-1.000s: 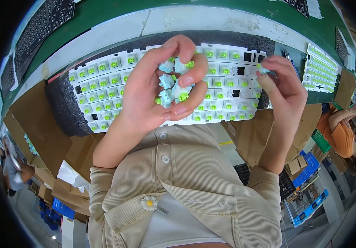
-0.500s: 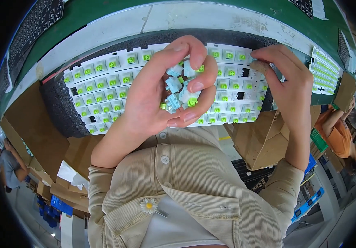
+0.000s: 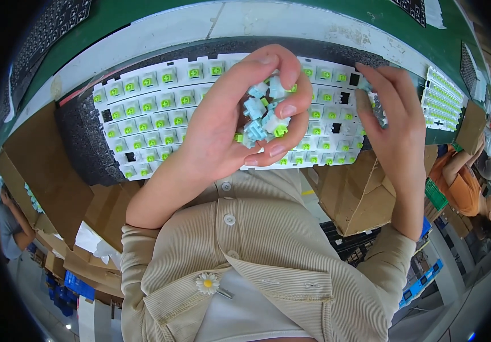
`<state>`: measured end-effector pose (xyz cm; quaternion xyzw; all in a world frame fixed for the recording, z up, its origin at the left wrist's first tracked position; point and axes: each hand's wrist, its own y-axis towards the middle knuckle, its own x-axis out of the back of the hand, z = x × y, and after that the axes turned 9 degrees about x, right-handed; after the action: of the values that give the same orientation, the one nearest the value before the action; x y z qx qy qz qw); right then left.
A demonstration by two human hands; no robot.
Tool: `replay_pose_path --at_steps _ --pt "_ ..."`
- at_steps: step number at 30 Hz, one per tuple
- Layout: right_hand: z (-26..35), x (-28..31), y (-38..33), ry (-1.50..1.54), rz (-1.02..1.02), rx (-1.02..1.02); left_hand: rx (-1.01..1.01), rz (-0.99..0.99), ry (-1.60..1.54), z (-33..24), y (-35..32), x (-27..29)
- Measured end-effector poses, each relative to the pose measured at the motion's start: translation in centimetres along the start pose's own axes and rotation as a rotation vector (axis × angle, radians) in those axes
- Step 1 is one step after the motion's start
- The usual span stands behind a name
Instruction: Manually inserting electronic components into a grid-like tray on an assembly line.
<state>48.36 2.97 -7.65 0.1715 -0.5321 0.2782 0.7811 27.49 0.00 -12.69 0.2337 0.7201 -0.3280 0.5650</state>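
Above the keyboard plate [image 3: 160, 108], switches [image 3: 264, 117] fill the cupped left hand [image 3: 231, 122].

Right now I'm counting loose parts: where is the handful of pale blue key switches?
In the head view, the key switches sit cupped in the left hand, centre of frame, above the white keyboard plate.

Brown cardboard boxes [image 3: 359, 194] stand open below the table, on the right. More brown boxes [image 3: 40, 171] sit on the left. Blue crates [image 3: 66, 285] lie lower left.
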Motion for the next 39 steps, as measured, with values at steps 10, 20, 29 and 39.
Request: replay_pose_path --at_steps 10,20,29,39 --pt "-1.3 -1.2 -2.9 1.114 -0.254 -0.453 -0.015 -0.027 0.005 0.1 -0.2 -0.2" --pt "-0.7 -1.6 -1.8 1.038 -0.329 -0.392 -0.007 -0.040 0.006 0.2 -0.3 -0.3" --pt "-1.5 -2.0 -1.0 0.578 -0.324 -0.198 -0.003 -0.024 0.013 0.2 -0.2 -0.1" --pt "-1.2 -1.0 0.0 0.096 -0.151 -0.027 -0.007 -0.041 0.020 0.2 -0.1 -0.3"
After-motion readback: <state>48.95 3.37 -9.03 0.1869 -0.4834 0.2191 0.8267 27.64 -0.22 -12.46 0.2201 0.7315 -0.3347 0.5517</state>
